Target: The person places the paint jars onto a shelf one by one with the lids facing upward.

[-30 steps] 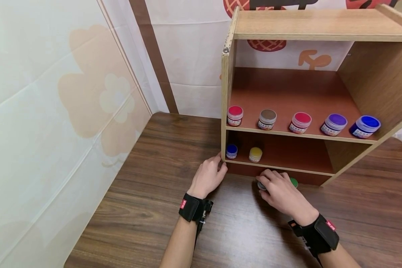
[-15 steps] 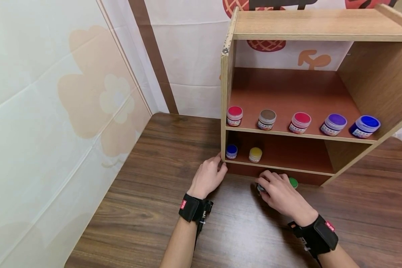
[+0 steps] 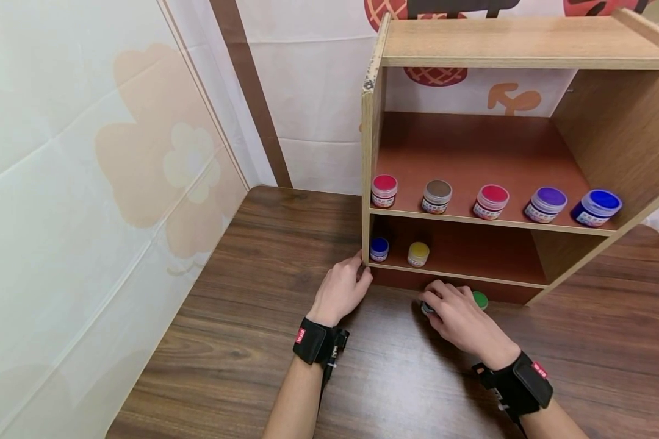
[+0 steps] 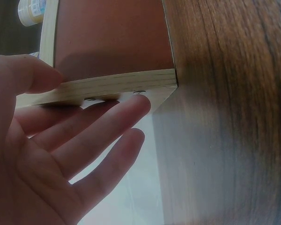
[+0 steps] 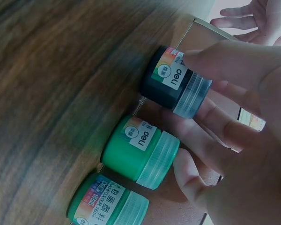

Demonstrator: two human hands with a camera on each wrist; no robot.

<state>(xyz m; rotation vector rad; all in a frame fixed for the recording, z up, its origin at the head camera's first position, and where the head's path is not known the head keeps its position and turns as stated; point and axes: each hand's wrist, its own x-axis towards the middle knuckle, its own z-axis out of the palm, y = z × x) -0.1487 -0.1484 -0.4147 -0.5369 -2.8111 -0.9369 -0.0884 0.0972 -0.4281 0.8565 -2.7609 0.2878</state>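
My left hand (image 3: 340, 289) holds the lower front corner of the wooden shelf (image 3: 367, 183); in the left wrist view the thumb lies at its pale edge and the other fingers run along its outer side. My right hand (image 3: 461, 318) grips a black paint jar (image 5: 164, 77) on the table at the shelf's base, thumb on the label side and fingers behind. Right beside it stand a green paint jar (image 5: 131, 145) and a darker green one (image 5: 100, 201). From the head, the right hand mostly hides these jars, and only one green lid (image 3: 480, 299) shows clearly.
Along the upper board stand several jars, from a red one (image 3: 384, 191) to a blue one (image 3: 597, 207). The lower board bears a small blue jar (image 3: 379, 249) and a yellow jar (image 3: 418, 254). A curtain with a flower print (image 3: 159, 152) hangs at the left.
The right hand and the black jar have shifted very slightly to the left, uncovering more of the green lid. The left hand stays at the shelf corner.
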